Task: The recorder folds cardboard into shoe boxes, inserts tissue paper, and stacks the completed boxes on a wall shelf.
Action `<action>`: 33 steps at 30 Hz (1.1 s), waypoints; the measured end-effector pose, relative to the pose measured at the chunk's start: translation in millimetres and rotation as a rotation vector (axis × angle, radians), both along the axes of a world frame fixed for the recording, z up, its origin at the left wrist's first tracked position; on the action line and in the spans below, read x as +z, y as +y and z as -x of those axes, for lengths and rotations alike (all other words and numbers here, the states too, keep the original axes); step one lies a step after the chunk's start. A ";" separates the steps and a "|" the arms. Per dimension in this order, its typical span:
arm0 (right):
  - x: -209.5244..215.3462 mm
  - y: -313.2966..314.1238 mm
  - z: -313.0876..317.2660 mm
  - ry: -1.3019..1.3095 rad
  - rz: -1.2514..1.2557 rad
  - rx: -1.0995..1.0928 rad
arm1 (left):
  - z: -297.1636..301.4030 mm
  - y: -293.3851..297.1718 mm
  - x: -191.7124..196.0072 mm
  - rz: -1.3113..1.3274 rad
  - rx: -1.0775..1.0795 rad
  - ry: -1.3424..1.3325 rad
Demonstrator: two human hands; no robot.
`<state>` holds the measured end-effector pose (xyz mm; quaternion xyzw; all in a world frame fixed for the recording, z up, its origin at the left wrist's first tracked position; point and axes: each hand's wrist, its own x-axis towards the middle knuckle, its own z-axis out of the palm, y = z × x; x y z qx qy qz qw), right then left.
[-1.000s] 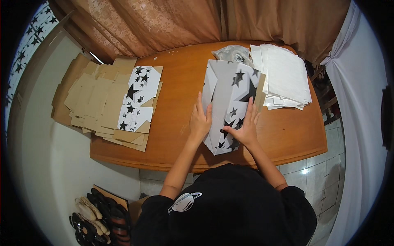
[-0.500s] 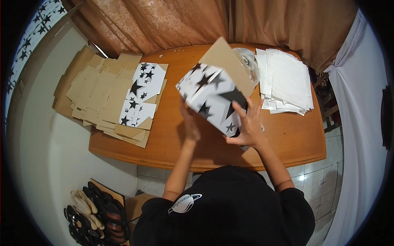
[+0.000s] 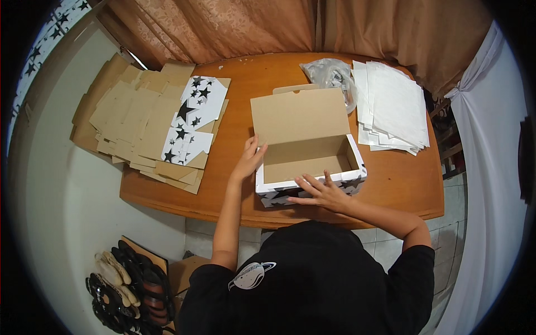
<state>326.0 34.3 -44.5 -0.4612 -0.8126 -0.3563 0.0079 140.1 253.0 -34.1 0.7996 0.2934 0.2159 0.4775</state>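
A cardboard box (image 3: 304,193) with black stars on white outside and plain brown inside stands upright on the wooden table in front of me. Its brown lid (image 3: 301,117) is raised and leans back on the far side, and I see nothing inside. My left hand (image 3: 249,160) rests at the box's left side, near the lid's hinge, fingers stretched out. Across the near wall lies my right hand (image 3: 321,192), its fingers spread over the rim and starred front.
Flat brown cardboard blanks (image 3: 131,114) are stacked at the left, a starred blank (image 3: 195,111) on top. White sheets (image 3: 393,106) pile up at the right. Beside them, behind the box, sits a clear plastic bag (image 3: 335,78). Shoes (image 3: 125,285) stand below at the left.
The box was held tilted in the air with its starred underside showing. Now it is set down upright with the inside showing, and my right hand has shifted to its front wall.
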 end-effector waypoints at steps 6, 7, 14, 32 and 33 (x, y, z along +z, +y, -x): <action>-0.1 -5.1 19.5 0.136 0.063 -0.077 | -21.6 -18.7 5.8 -0.235 0.193 0.220; 1.5 -6.7 20.5 0.145 0.099 -0.095 | -23.3 -21.9 17.0 -0.232 0.207 0.376; -0.8 -22.5 32.6 0.898 0.372 0.019 | -42.4 -48.3 1.8 -0.745 0.408 0.771; -13.0 -8.0 -166.3 1.181 -0.451 -0.945 | -289.3 -82.7 -6.6 -0.846 -0.437 -0.005; -17.5 -5.1 -176.2 1.148 -0.393 -1.020 | -301.2 -80.4 -11.9 -0.855 -0.454 -0.016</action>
